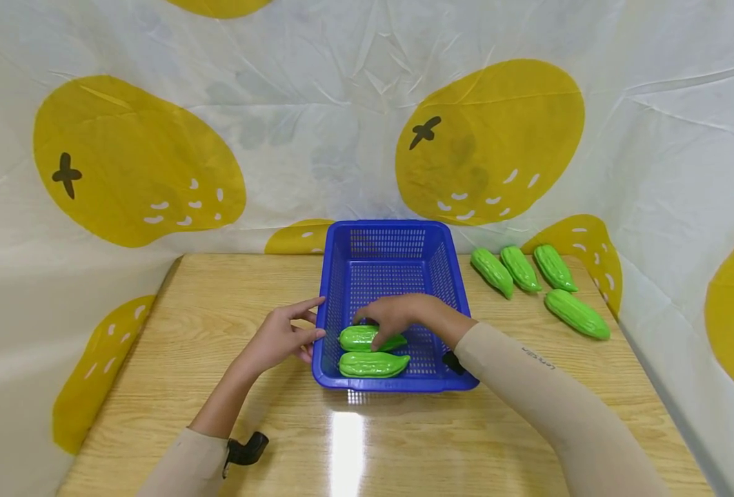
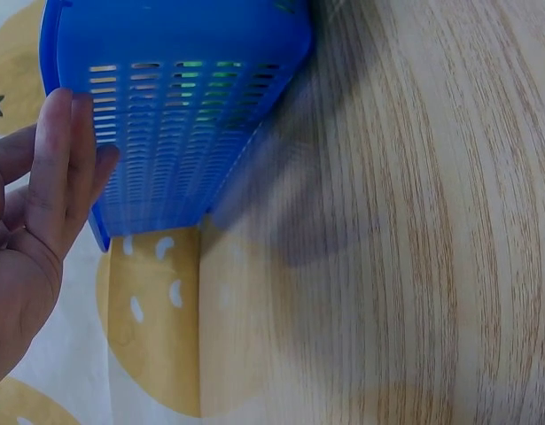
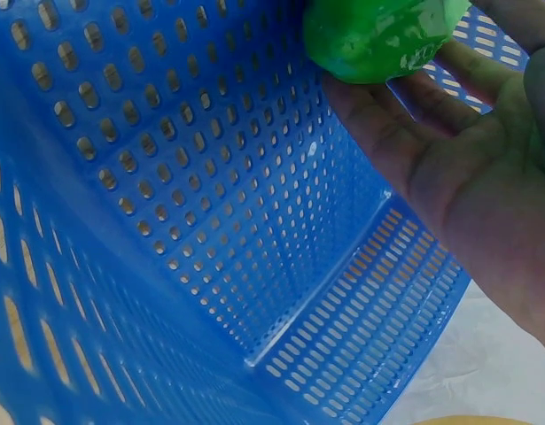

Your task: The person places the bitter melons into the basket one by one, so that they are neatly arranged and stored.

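Observation:
A blue plastic basket with slotted walls stands on the wooden table. Two glossy green bitter gourds lie in its near left part, and the nearer gourd has nothing on it. My right hand reaches in from the right and grips the farther gourd, thumb on the near side and fingers behind. In the right wrist view part of that gourd shows against the fingers. At the basket's left rim, my left hand touches the outside with fairly straight fingers.
Several more green bitter gourds lie at the table's back right, among them one gourd nearer than the others. A white cloth with yellow fruit shapes hangs behind the table and along its sides.

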Demonstrator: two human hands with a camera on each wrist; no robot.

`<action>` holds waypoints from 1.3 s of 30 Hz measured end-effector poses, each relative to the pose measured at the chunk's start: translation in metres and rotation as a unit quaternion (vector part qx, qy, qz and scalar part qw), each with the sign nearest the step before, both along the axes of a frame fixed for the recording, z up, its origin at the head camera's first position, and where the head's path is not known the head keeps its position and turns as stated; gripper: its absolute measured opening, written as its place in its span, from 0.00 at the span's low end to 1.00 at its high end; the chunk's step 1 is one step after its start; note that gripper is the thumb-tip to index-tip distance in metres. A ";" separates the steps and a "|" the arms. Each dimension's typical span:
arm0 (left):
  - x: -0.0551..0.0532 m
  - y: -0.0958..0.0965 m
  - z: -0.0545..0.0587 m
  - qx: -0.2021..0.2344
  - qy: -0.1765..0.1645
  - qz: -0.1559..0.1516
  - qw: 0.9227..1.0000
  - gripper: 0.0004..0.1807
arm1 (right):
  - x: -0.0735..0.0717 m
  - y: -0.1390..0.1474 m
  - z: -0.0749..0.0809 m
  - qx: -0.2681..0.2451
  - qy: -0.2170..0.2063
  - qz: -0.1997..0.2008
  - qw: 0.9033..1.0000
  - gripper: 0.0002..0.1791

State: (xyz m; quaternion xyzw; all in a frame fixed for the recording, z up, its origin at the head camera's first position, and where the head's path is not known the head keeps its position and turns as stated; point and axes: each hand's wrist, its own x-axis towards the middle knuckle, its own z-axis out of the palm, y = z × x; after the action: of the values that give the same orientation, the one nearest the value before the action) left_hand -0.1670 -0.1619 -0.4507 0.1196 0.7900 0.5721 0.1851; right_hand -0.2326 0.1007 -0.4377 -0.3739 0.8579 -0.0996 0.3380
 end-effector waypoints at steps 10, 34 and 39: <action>0.000 0.000 0.001 0.005 -0.003 0.002 1.000 0.36 | 0.000 0.002 0.001 -0.013 -0.006 0.001 1.000 0.36; -0.002 -0.003 -0.003 0.012 0.006 -0.009 1.000 0.36 | -0.008 0.029 0.048 -0.108 0.025 -0.023 0.994 0.34; -0.001 -0.001 -0.002 0.010 0.003 -0.005 1.000 0.36 | -0.006 0.046 0.060 -0.129 0.034 -0.063 0.989 0.33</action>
State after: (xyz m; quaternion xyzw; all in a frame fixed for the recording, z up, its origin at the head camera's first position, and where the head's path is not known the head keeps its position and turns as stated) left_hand -0.1675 -0.1628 -0.4523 0.1271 0.7844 0.5786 0.1839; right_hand -0.2382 0.1468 -0.3773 -0.3627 0.8707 -0.2176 0.2509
